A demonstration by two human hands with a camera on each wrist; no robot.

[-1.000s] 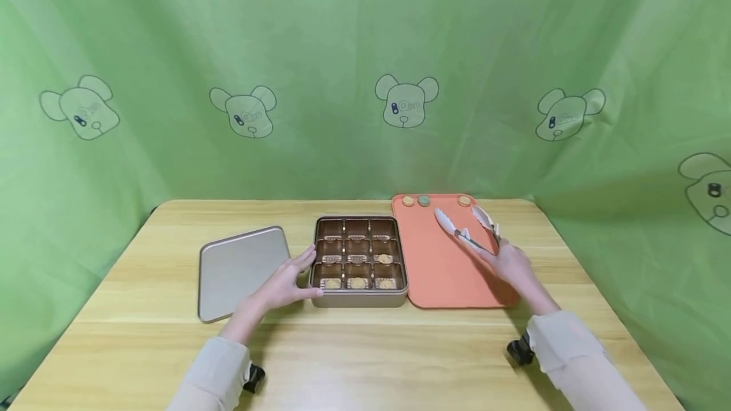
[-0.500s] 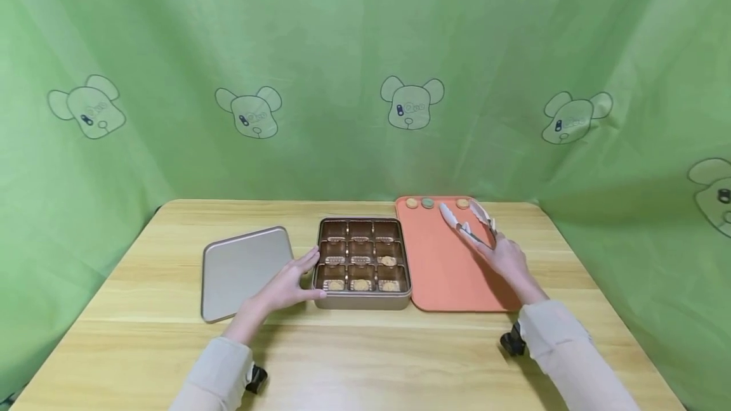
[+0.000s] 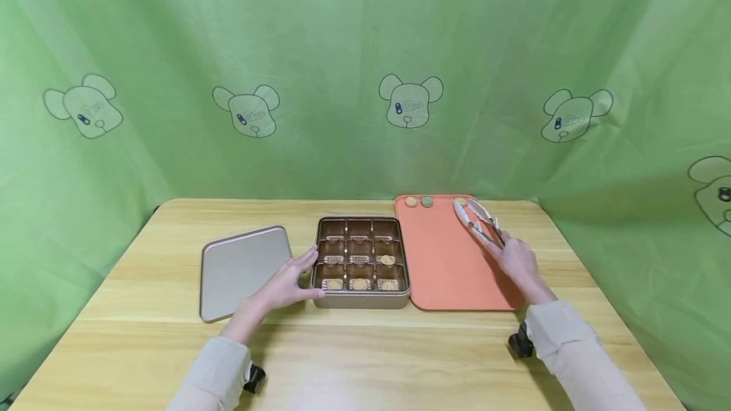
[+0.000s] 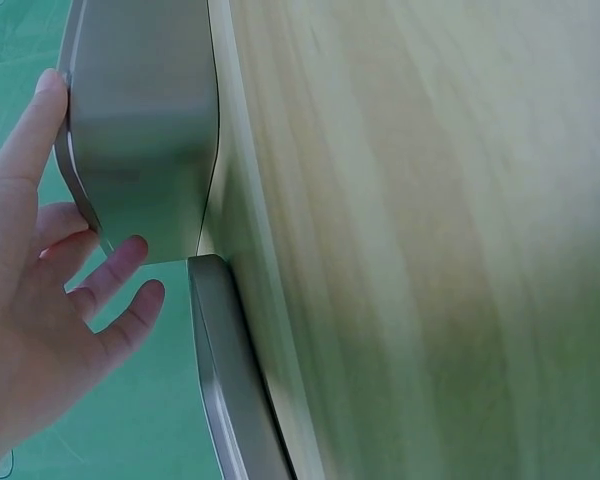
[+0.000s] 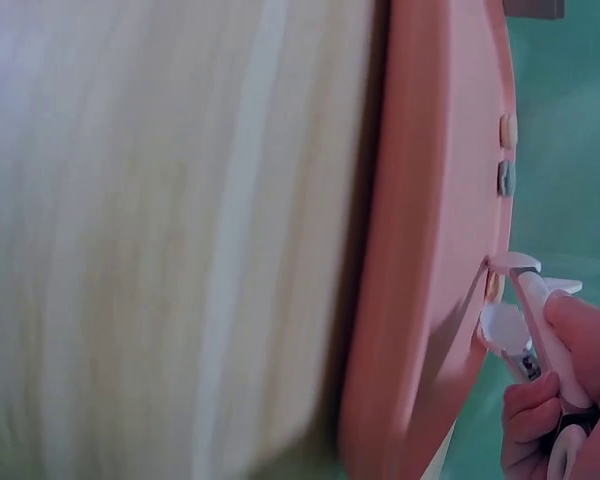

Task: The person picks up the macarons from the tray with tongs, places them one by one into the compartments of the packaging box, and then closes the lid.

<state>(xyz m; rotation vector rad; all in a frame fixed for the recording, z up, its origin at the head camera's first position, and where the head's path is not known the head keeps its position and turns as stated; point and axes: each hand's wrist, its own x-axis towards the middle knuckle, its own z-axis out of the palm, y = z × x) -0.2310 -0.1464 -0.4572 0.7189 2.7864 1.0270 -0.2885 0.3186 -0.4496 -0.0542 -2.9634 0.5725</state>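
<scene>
My left hand point(image 3: 285, 285) rests on the left side of a square tin point(image 3: 361, 300), its thumb at the near rim and its fingers spread. Inside the tin is a brown divided insert; several compartments hold pale round cookies point(image 3: 360, 284). My right hand point(image 3: 518, 264) grips a pair of tongs point(image 5: 505, 328) with white tips. The tongs' tips stand apart on either side of a pale cookie point(image 3: 460, 200) at the far edge of an orange tray point(image 3: 440, 259). The tips partly hide that cookie.
On the tray's far left sit another pale cookie point(image 3: 410, 202) and a green cookie point(image 3: 426, 202). The tin's metal lid point(image 3: 245, 271) lies on the wooden table point(image 3: 365, 354) to the left. A green curtain point(image 3: 320, 49) surrounds the table.
The tongs' tips have come closer together and reached the pale cookie at the tray's far edge. My left hand stays at the tin's side.
</scene>
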